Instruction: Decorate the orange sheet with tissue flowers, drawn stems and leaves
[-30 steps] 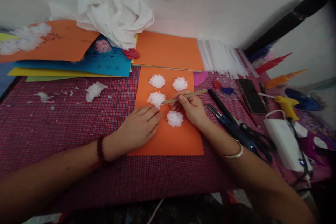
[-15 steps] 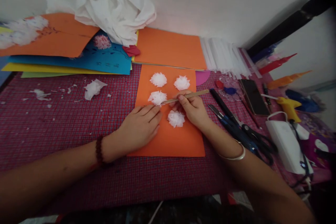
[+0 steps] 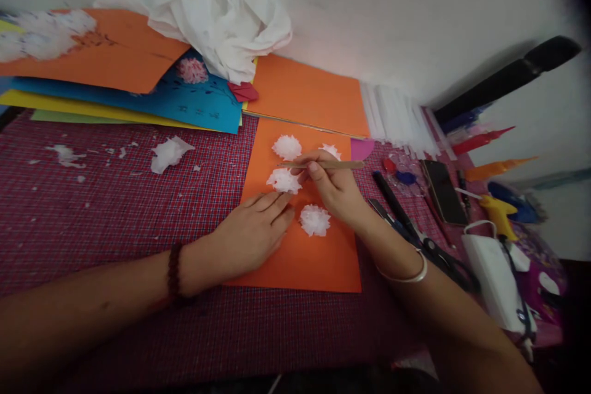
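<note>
My right hand (image 3: 336, 183) is closed around a thin tan wooden stick (image 3: 339, 165), held nearly level, its left tip just above a white crinkled tissue-paper puff (image 3: 283, 180). Whether the tip touches the puff, I cannot tell. My left hand (image 3: 252, 235) rests with fingers stretched out on an orange sheet (image 3: 314, 265), fingertips close below that puff. Another tissue puff (image 3: 287, 147) sits above it, and a third puff (image 3: 315, 220) lies below my right hand. Partly hidden behind my right fingers is one more white puff (image 3: 331, 151).
A bunched white cloth (image 3: 226, 18) and decorated coloured sheets (image 3: 184, 104) lie at the back left. Tissue scraps (image 3: 170, 154) are scattered on the left. To the right are scissors (image 3: 446, 258), a phone (image 3: 444, 192), a yellow glue gun (image 3: 499, 215) and a white adapter (image 3: 492, 277).
My right hand has shifted upward, taking the stick from the lower right edge of the middle-left puff to its upper side. My left hand stays flat. The camera view has tilted slightly.
</note>
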`<state>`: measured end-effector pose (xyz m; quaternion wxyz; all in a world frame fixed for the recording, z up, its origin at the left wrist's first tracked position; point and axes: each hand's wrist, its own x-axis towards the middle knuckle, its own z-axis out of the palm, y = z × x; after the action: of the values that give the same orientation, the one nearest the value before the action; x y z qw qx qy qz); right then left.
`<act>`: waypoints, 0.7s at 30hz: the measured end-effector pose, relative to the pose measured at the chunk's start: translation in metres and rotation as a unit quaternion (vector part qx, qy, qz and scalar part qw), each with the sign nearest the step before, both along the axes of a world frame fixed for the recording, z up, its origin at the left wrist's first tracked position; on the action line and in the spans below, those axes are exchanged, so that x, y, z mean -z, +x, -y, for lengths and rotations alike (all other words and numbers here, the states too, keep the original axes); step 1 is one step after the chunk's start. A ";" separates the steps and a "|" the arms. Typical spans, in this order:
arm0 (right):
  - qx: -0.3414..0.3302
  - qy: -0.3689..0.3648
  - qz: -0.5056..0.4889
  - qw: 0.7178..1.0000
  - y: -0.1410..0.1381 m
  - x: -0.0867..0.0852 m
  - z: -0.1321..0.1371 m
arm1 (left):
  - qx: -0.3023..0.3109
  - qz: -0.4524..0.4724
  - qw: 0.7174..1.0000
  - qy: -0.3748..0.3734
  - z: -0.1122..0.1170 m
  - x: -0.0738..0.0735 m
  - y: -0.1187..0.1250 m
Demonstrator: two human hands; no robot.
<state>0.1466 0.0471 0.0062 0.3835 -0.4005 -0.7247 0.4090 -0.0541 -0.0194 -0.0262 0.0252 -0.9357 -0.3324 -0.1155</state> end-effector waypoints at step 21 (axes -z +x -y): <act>-0.029 0.048 0.142 0.988 -0.006 -0.009 0.001 | -0.001 0.015 1.000 -0.003 0.001 0.001 0.002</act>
<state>0.1409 0.0462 0.0154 0.2837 -0.4145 -0.8018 0.3238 -0.0524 -0.0200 -0.0272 0.0177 -0.9336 -0.3339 -0.1287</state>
